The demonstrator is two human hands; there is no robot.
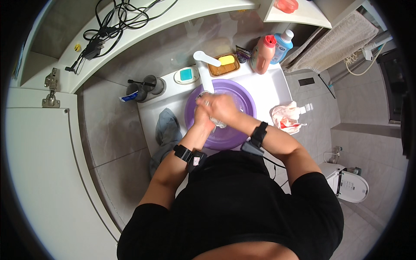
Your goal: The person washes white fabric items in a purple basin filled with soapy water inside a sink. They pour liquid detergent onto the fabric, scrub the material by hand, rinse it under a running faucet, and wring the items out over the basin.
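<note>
Over a purple plastic basin (249, 109) in the white sink (279, 87), my left hand (203, 113) and my right hand (221, 105) are clasped together around a wet, light-coloured cloth (218, 123). Parts of the cloth stick out above and below the hands. The white faucet (207, 79) reaches over the basin's rim, close above my hands. Water with some suds shows in the basin. A grey-blue cloth (167, 126) lies over the sink's left side. Another pale cloth with red parts (287, 117) is at the right edge.
Behind the basin stand a soap dish with turquoise soap (186, 74), a brown tray with yellow soap (226, 59), a pink bottle (262, 55) and a blue bottle (282, 47). Grey cups (153, 85) stand at the left. Black cables (112, 31) lie on the shelf above.
</note>
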